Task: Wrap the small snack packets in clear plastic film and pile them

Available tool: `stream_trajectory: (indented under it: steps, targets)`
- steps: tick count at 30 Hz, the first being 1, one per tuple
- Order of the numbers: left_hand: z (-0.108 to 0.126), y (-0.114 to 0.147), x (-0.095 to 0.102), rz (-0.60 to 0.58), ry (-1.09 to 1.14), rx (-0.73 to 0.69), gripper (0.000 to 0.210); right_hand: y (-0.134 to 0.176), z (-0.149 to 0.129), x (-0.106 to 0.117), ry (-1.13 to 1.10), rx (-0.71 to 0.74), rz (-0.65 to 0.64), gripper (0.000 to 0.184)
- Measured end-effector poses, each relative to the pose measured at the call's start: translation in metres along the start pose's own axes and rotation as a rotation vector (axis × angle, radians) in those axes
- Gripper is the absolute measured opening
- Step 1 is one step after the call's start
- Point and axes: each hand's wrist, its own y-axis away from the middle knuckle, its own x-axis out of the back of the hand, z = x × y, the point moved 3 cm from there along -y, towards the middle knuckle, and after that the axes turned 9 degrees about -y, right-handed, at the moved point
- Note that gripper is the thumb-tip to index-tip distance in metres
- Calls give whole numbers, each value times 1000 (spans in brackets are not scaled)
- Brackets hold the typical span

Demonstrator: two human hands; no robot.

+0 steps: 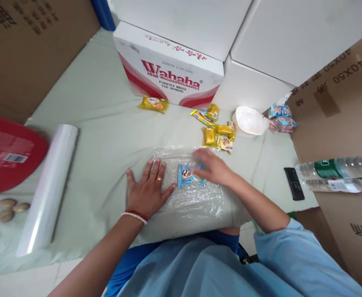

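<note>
A small blue snack packet (191, 176) lies on a sheet of clear plastic film (187, 204) spread over the cloth near the front edge. My left hand (146, 187) rests flat with fingers spread, pressing on the left edge of the film. A ring and a beaded bracelet are on it. Over the packet's right side is my right hand (213, 166), blurred by motion. Its thumb and fingers are apart and it covers part of the packet; whether it touches the packet I cannot make out.
Yellow snack packets (225, 130) lie beyond the film, near a white plastic tub (249, 121). A Wahaha carton (170, 74) stands behind. To the left are a film roll (49, 187) and a red container (9, 154). A phone (294, 183) and plastic bottles (342, 168) lie right.
</note>
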Motion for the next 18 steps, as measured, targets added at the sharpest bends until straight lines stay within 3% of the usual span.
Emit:
stream_trajectory:
  steps: [3, 5, 7, 11, 15, 18]
  targets:
    - [0, -1, 1, -7, -4, 6, 71, -45, 37, 54, 273, -190, 167, 40]
    - [0, -1, 1, -7, 0, 10, 70, -78, 65, 79, 457, -359, 99, 37]
    - [0, -1, 1, -5, 7, 6, 70, -108, 86, 91, 559, -436, 45, 37]
    - [-2, 0, -1, 1, 27, 5, 69, -138, 104, 90, 608, -467, 78, 36]
    - [-2, 0, -2, 6, 39, 12, 70, -135, 99, 81, 637, -407, 160, 40]
    - [-2, 0, -1, 4, 34, 7, 70, -134, 94, 79, 655, -320, 93, 41]
